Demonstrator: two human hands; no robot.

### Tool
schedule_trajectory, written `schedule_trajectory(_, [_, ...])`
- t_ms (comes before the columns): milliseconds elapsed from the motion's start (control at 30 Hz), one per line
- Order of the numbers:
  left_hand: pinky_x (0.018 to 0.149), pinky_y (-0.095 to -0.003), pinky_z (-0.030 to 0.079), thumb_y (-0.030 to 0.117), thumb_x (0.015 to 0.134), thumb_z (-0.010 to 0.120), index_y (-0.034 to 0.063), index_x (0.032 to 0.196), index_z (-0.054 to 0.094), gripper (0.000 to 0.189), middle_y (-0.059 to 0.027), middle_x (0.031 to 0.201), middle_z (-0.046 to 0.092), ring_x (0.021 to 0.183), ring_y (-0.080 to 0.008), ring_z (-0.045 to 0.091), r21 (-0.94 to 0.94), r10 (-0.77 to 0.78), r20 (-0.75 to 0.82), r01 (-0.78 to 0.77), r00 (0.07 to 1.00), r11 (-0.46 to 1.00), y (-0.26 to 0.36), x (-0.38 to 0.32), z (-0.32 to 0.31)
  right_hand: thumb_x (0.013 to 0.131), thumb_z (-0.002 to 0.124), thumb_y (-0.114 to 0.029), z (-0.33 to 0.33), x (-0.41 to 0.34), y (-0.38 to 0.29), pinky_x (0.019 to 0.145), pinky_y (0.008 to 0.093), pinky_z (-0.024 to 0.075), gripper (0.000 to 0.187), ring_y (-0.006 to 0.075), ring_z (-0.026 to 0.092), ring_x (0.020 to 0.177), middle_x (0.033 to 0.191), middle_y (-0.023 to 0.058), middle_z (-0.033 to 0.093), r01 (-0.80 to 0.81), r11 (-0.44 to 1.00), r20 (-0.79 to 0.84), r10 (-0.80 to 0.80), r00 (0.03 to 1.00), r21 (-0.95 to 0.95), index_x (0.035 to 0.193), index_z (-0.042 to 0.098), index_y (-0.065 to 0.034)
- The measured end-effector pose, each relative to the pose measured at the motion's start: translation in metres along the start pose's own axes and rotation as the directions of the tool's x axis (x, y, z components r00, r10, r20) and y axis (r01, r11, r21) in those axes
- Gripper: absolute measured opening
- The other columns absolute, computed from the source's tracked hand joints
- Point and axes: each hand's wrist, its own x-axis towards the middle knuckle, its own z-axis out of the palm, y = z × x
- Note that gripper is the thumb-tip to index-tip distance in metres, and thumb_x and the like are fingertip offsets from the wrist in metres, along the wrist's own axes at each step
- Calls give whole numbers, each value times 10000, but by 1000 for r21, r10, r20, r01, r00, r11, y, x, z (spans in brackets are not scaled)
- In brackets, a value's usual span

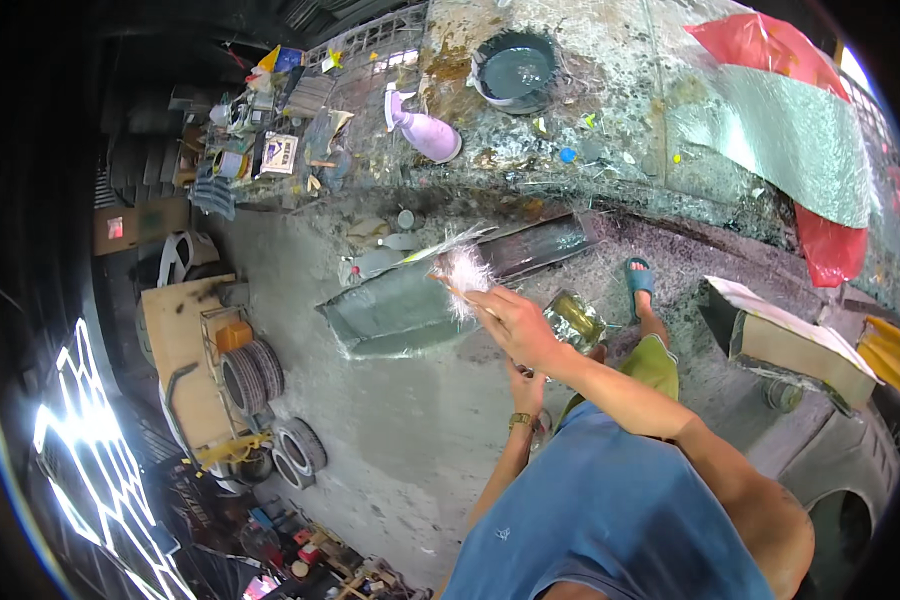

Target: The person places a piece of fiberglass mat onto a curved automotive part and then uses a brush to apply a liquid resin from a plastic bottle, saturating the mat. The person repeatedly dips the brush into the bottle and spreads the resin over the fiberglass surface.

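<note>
My right hand point(517, 326) is closed on a brush-like tool point(457, 286) with an orange-brown edge. Pale strands of fibre point(466, 264) bunch around its end, hiding most of it. That end is over a long dark grey trough-shaped panel point(397, 311), which has ragged fibre along its rim. The panel's far end point(544, 244) is darker and glossy. Lower down, my left hand point(526, 381), below a wrist with a gold watch, is partly covered by my right forearm. It appears to grip a shiny foil-like container point(576, 319) with amber contents.
A stained workbench point(607, 135) runs along the top, bearing a basin of dark liquid point(516, 71), a lilac spray bottle point(427, 133) and a silvery sheet point(795, 139) over red plastic point(776, 45). Tyres point(251, 375) stand at left. A boxy panel point(802, 349) is at right.
</note>
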Motion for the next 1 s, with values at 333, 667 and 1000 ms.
schedule_trajectory(333, [742,-284,484,204,808,738,-57,1422,206,854,-131,1055,585,883,-162,573,52,-53,67,50,996,997,34,-7,-16,885,591,-76,15,24,30,640,356,463,265,270,570,712,834,107,570,-38,992,-176,16,984,-120,1146,637,-85])
schedule_trajectory(667, [760,-281,488,177,818,725,-48,1419,205,826,-129,1076,587,919,-159,576,41,-31,111,26,993,999,30,-4,-31,866,598,-67,-7,-6,17,659,379,474,328,280,577,758,817,94,566,-40,987,-135,18,991,-159,1191,622,-109])
schedule_trajectory(1000, [683,-274,481,248,793,756,-34,1432,205,889,-131,1038,593,835,-154,573,82,-25,146,13,989,997,28,1,-37,893,595,-67,0,-10,30,693,318,466,261,211,566,776,887,77,581,47,999,-92,-46,995,11,1148,647,-63])
